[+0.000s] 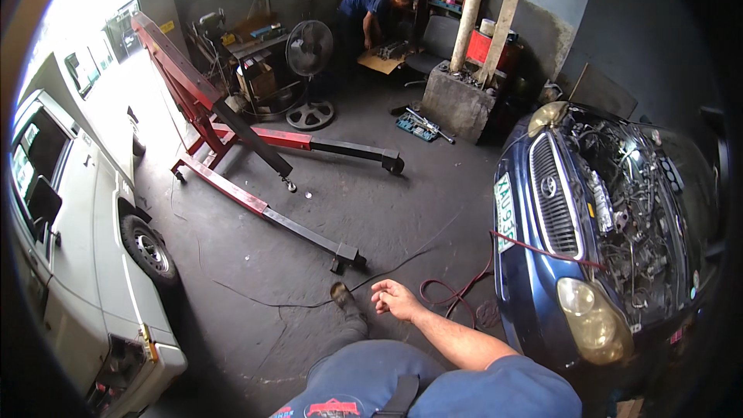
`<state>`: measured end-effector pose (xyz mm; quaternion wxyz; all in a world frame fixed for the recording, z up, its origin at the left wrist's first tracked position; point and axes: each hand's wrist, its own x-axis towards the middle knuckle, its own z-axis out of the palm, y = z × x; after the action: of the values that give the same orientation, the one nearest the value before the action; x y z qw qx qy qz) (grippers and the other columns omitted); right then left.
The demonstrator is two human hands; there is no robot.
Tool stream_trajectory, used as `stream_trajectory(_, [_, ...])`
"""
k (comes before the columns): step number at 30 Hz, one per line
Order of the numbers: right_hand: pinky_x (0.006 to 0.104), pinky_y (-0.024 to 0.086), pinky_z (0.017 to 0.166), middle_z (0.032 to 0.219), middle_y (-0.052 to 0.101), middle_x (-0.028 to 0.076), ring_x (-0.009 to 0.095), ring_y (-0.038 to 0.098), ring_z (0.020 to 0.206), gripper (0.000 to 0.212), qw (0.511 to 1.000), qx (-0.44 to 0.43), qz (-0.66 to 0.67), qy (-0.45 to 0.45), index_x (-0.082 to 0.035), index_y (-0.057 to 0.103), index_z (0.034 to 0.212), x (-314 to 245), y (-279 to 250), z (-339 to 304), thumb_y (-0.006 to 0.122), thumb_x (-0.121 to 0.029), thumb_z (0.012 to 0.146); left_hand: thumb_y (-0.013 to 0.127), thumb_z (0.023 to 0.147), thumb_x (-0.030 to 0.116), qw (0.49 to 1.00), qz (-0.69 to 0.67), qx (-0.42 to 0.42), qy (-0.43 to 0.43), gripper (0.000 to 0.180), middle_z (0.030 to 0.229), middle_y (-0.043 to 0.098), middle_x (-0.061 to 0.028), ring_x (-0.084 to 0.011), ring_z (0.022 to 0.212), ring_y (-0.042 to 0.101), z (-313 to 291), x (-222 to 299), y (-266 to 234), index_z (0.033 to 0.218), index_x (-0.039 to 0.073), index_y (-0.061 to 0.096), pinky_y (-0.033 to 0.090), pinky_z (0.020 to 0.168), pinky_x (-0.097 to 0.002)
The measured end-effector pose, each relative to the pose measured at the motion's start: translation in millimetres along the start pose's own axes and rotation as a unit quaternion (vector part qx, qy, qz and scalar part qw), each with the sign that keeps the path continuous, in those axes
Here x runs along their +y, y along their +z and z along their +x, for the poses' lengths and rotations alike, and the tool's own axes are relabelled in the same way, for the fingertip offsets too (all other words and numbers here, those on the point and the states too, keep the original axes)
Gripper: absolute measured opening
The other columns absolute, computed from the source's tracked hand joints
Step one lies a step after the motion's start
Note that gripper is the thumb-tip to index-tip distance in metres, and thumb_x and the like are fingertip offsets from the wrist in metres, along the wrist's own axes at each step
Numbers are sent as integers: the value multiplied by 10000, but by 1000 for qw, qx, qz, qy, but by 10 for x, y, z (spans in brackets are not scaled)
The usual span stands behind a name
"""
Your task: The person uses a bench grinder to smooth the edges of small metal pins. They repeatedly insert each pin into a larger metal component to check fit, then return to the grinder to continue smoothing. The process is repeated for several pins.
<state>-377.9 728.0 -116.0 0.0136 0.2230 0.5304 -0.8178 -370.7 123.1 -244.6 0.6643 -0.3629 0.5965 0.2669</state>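
Observation:
My right hand [395, 300] is held out in front of my body above the floor, at the end of a bare forearm. Its fingers are loosely bent and a little apart, and I see nothing between them. Below it, a thin dark cable [398, 266] runs across the floor past my shoe [340, 292]. To the right of the hand lies a looped dark red hose [457, 296], which reaches up over the front of a blue car [534, 267] with its engine bay [631, 217] exposed. My left hand is out of the picture.
A red and black engine hoist [246, 200] stands ahead, its legs spread on the floor. A white vehicle [101, 240] is at left. Farther back are a pedestal fan [309, 50], a tool set [422, 125], a concrete block [455, 101] and a person bending [368, 8] over parts on cardboard.

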Motion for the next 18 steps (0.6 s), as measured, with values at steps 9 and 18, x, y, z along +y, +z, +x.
stream_trajectory(9, [397, 509, 632, 718, 698, 67, 182, 654, 640, 96, 674, 4, -558, 483, -120, 763, 790, 264, -3219, 934, 688, -180, 781, 613, 848, 268, 940, 240, -29, 240, 255, 786, 700, -101, -230, 701, 656, -1193, 5139, 294, 871, 28, 694, 506, 710, -363])
stream_trajectory(18, [338, 491, 395, 693, 663, 141, 218, 624, 485, 186, 849, 384, -204, 300, 20, 616, 807, -939, -3326, 2725, 484, -72, 899, 731, 772, 280, 872, 274, 122, 387, 298, 793, 694, -100, -193, 650, 672, -3634, 8955, 586, 913, 17, 711, 526, 577, -347])
